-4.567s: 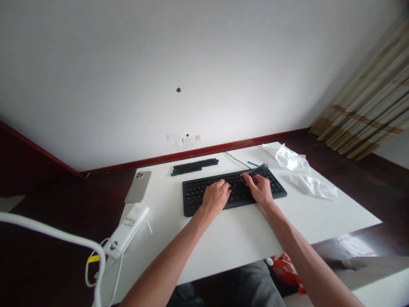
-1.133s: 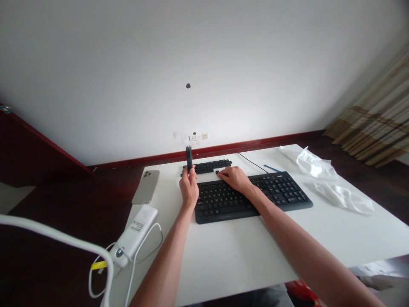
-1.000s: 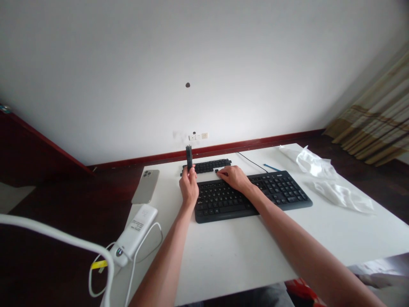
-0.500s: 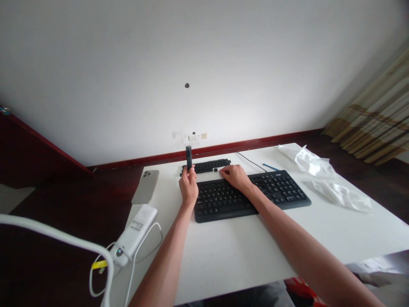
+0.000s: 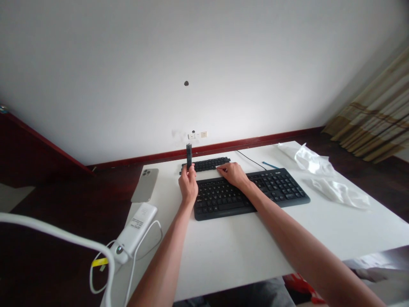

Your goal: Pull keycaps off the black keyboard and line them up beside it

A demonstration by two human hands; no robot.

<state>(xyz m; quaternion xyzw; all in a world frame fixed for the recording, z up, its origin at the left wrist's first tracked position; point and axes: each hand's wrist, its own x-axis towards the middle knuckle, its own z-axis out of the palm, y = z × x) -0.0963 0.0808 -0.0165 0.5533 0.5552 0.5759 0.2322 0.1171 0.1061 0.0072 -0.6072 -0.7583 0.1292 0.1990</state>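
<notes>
My left hand [image 5: 188, 183] is wrapped round a narrow dark strip-like block [image 5: 189, 155], held upright above the table. Its exact kind is unclear. Under that hand and to its right lies a black keyboard [image 5: 236, 204] with a cable at its back. My right hand [image 5: 234, 174] reaches over the keyboard, wrist bent, with thumb and fingertips pinched together. They touch the near right edge of a bank of loose black keycaps [image 5: 207, 164] laid in rows behind the keyboard. Whatever sits between those fingertips is too small to make out.
On the white table [image 5: 211, 260] a phone [image 5: 145, 185] lies face down at the left, near a white power bank [image 5: 136, 230] with a looped cable. A blue pen-like stick [image 5: 270, 165] and crumpled clear plastic bags [image 5: 311, 160] are at the back right.
My right fingertips have shifted slightly left and away from me. A single keycap that lay apart in front of the rows now sits against them. My left hand keeps its hold on the block.
</notes>
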